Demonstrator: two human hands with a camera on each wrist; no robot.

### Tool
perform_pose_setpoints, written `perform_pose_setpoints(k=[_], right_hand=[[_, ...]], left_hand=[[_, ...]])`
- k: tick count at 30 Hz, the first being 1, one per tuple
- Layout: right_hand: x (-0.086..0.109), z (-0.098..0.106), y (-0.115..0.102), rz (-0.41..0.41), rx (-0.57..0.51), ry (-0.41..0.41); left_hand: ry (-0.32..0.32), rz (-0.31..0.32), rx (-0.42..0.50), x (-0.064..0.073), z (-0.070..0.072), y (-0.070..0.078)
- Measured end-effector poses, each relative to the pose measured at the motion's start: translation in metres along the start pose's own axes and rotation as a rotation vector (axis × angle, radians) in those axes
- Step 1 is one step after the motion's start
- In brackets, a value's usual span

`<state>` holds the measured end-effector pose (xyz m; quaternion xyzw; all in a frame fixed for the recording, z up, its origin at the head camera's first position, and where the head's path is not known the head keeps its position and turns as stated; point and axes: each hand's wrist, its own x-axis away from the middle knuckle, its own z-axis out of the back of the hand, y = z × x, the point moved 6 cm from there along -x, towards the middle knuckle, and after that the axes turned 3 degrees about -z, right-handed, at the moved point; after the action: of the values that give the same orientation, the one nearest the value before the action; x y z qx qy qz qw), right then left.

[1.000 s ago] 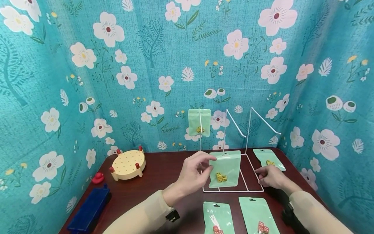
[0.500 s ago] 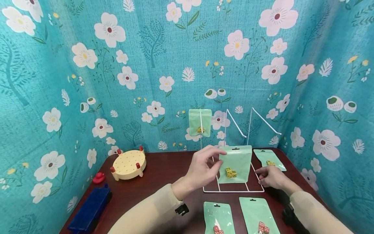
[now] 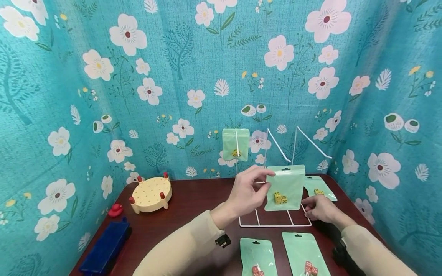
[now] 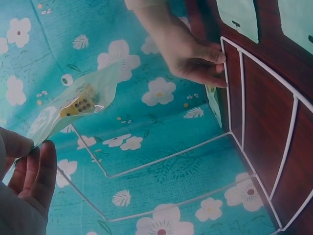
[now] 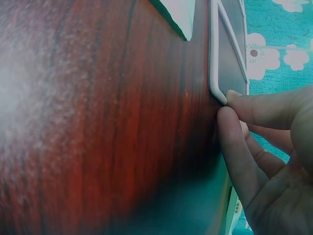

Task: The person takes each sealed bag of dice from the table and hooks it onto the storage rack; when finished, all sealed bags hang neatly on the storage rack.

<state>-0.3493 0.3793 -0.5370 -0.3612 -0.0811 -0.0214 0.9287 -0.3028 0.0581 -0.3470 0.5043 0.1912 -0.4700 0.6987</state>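
My left hand [image 3: 249,190] pinches the upper left edge of a pale green zip bag [image 3: 292,183], which hangs upright with yellow dice [image 3: 279,198] inside. It is in front of a white wire display rack [image 3: 272,226], below the hooks. In the left wrist view the bag [image 4: 105,81] appears edge-on, apart from the wires. My right hand [image 3: 322,209] grips the rack's right base rail; the right wrist view has thumb and finger pinching the wire corner [image 5: 215,90]. Another bag with yellow dice [image 3: 228,142] hangs on the left hook; the middle and right hooks [image 3: 313,142] carry nothing.
A third yellow-dice bag [image 3: 328,188] lies behind my right hand. Two bags with red dice [image 3: 257,247] lie at the table's front. Leftward are a cream round pegged toy [image 3: 152,191], a small red object [image 3: 115,209] and a blue toy cart [image 3: 105,245]. A flowered curtain [image 3: 207,115] encloses the table.
My left hand has carried the bag up and to the right, toward the rack's right side. My right hand has stayed at the rail.
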Motion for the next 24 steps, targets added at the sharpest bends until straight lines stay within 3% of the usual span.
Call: perform_pose_setpoints(k=[13,24], right_hand=[[-0.003,0.000,0.003,-0.043,-0.036,-0.024],[0.000,-0.001,0.001,0.002,-0.043,-0.019]], left_hand=[[0.015,0.055,0.021,-0.013,-0.002,-0.003],[0.011,0.076,0.039,-0.019,-0.005,-0.003]])
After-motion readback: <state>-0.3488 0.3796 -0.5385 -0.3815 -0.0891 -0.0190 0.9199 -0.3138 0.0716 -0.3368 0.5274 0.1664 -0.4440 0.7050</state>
